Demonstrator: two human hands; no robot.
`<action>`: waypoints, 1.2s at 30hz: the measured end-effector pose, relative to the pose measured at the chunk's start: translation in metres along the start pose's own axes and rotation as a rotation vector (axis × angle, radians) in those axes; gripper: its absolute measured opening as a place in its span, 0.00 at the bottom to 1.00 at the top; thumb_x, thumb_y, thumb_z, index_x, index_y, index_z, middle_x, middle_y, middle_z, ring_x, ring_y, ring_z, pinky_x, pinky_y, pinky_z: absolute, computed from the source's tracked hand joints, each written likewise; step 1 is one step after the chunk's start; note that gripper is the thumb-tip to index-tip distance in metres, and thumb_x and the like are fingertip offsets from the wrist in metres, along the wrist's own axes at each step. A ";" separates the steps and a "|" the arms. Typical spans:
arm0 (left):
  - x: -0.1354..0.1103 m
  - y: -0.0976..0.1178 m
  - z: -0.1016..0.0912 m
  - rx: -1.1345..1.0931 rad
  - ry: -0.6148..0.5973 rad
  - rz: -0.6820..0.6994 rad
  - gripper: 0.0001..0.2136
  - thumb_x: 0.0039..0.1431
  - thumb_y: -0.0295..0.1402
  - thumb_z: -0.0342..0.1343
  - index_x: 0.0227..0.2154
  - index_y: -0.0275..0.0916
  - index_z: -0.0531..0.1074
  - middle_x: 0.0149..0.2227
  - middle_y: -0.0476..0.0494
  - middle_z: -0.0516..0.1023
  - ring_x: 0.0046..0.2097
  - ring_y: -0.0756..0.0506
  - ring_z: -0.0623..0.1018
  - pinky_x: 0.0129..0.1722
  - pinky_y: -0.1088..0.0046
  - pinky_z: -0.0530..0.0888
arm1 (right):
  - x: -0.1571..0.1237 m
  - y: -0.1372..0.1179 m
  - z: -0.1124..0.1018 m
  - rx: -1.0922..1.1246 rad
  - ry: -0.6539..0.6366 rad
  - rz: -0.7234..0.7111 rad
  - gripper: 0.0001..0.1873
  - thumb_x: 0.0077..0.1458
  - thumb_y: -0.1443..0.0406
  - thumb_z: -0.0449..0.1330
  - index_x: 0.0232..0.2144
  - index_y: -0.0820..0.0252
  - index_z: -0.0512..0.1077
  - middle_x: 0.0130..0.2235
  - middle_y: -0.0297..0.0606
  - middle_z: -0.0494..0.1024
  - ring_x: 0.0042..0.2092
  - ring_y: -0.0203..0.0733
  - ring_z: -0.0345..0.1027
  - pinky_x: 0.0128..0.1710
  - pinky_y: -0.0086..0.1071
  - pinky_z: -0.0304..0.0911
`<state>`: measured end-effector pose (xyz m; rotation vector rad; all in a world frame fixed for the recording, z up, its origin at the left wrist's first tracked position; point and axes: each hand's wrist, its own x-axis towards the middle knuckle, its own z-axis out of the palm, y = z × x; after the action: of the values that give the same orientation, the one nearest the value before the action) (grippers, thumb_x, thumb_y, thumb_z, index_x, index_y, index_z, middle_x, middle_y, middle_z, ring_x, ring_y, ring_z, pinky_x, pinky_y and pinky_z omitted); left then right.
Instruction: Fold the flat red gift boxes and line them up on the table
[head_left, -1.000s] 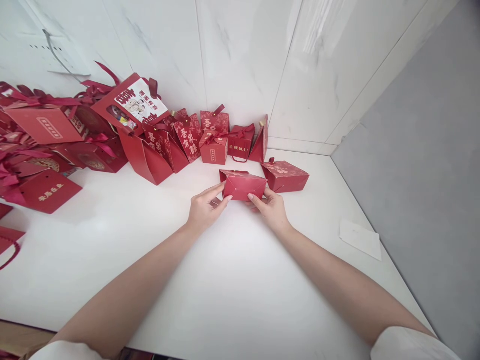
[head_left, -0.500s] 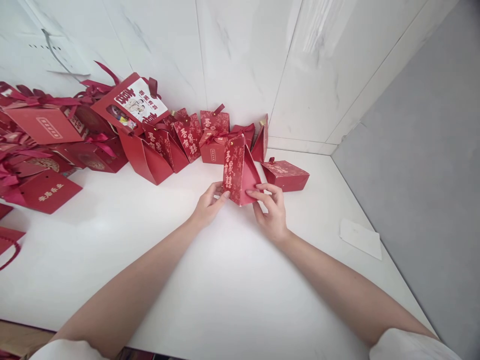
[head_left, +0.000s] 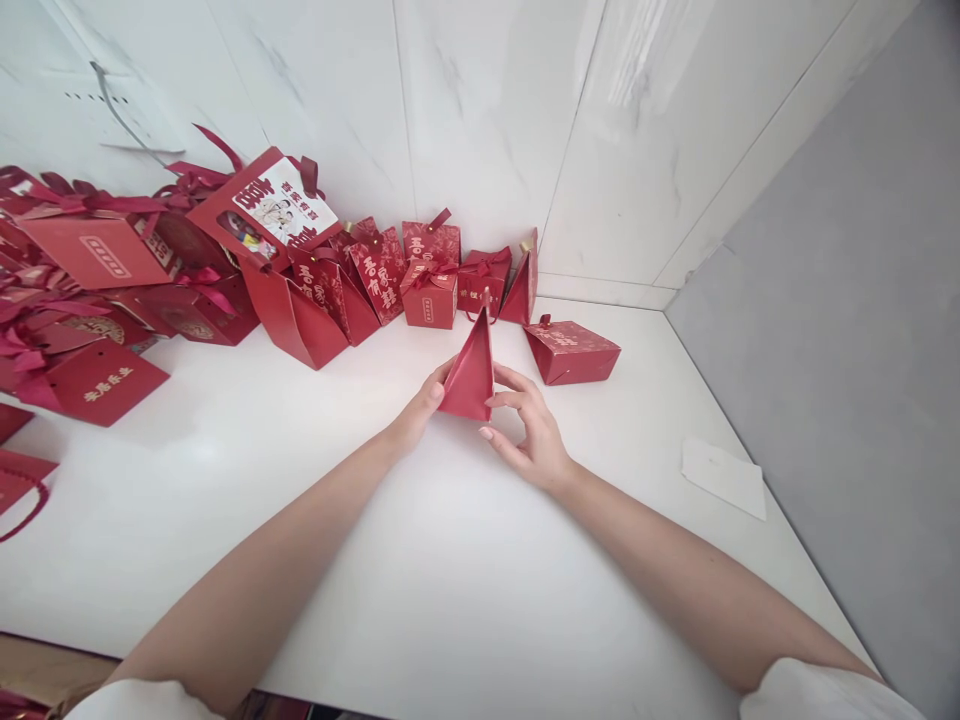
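Observation:
Upright between my hands stands a red paper gift box (head_left: 471, 375), its plain triangular side facing me and its narrow peak at the top. My left hand (head_left: 420, 408) grips its left side, the thumb on the near edge and the other fingers hidden behind. On the right, my right hand (head_left: 531, 425) has its fingers bent against the box's right edge, with the thumb held apart, low in front. A red patterned gift box (head_left: 574, 352) lies on its side just beyond my right hand. Behind the held box sits a small red box with a bow (head_left: 484, 280).
Several red gift boxes with ribbons are piled on the left, among them a box with a white picture panel (head_left: 289, 205). More patterned boxes (head_left: 379, 275) line the marble wall. A white card (head_left: 722, 478) lies near the right edge of the white table (head_left: 480, 580).
The held box has been turned: its printed face no longer shows, and its plain triangular side now faces me. It sits slightly lower. My right thumb has come away from it.

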<state>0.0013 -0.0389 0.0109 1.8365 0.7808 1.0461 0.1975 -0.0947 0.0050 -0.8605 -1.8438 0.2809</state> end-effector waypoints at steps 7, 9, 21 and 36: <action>-0.002 -0.014 0.004 0.094 0.051 -0.068 0.39 0.56 0.52 0.57 0.66 0.42 0.52 0.60 0.31 0.64 0.59 0.37 0.70 0.54 0.56 0.72 | -0.002 0.003 0.006 0.139 0.113 0.280 0.17 0.65 0.61 0.54 0.54 0.52 0.60 0.56 0.43 0.72 0.54 0.45 0.70 0.47 0.39 0.73; -0.004 -0.017 0.004 0.218 0.078 -0.074 0.43 0.54 0.50 0.60 0.68 0.43 0.47 0.59 0.31 0.64 0.57 0.37 0.70 0.52 0.57 0.73 | -0.001 0.006 0.005 0.056 0.091 0.332 0.13 0.65 0.59 0.53 0.51 0.52 0.64 0.50 0.41 0.76 0.47 0.43 0.74 0.40 0.36 0.74; -0.008 -0.011 0.001 0.437 0.088 -0.077 0.44 0.54 0.51 0.59 0.68 0.45 0.45 0.55 0.34 0.65 0.51 0.37 0.73 0.46 0.59 0.73 | 0.003 0.009 -0.002 -0.691 -0.046 0.016 0.20 0.68 0.62 0.47 0.23 0.58 0.65 0.22 0.33 0.71 0.21 0.33 0.59 0.22 0.31 0.47; -0.010 0.018 0.009 0.825 0.225 0.156 0.50 0.45 0.61 0.58 0.68 0.42 0.49 0.55 0.32 0.64 0.53 0.34 0.69 0.52 0.54 0.66 | 0.001 0.008 -0.006 -0.530 0.039 0.075 0.16 0.62 0.64 0.48 0.23 0.58 0.65 0.21 0.34 0.73 0.21 0.34 0.61 0.22 0.29 0.49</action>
<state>0.0064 -0.0582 0.0206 2.5200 1.3643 1.1337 0.2061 -0.0891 0.0042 -1.2856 -1.8790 -0.1904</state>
